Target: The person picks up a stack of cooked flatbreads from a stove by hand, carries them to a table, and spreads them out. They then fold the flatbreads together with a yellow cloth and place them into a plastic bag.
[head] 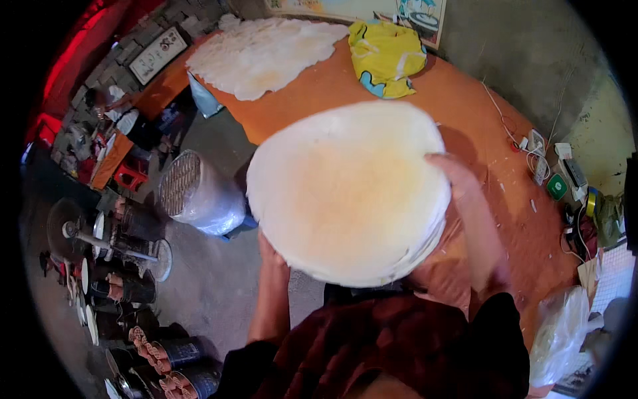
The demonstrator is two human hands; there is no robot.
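Note:
A stack of large, thin round flatbreads (344,194), pale with a yellowish middle, is held up in front of my body. My left hand (273,254) grips its lower left edge, with the fingers mostly hidden beneath. On the far right side, my right hand (451,172) has its thumb over the rim and its other fingers out of sight. Several layered edges show at the stack's lower right. Beyond it, a broad spread of similar pale sheets (264,55) lies on the orange-covered table (498,209), beside a bunched yellow patterned cloth (386,57).
A plastic-wrapped drum-shaped bundle (209,194) stands on a blue support to the left. Farther left are a pedestal fan (109,244), several stoves with honeycomb briquettes (149,349) and a person (117,107). Power strips with cables (538,154) and a clear plastic bag (560,334) lie at right.

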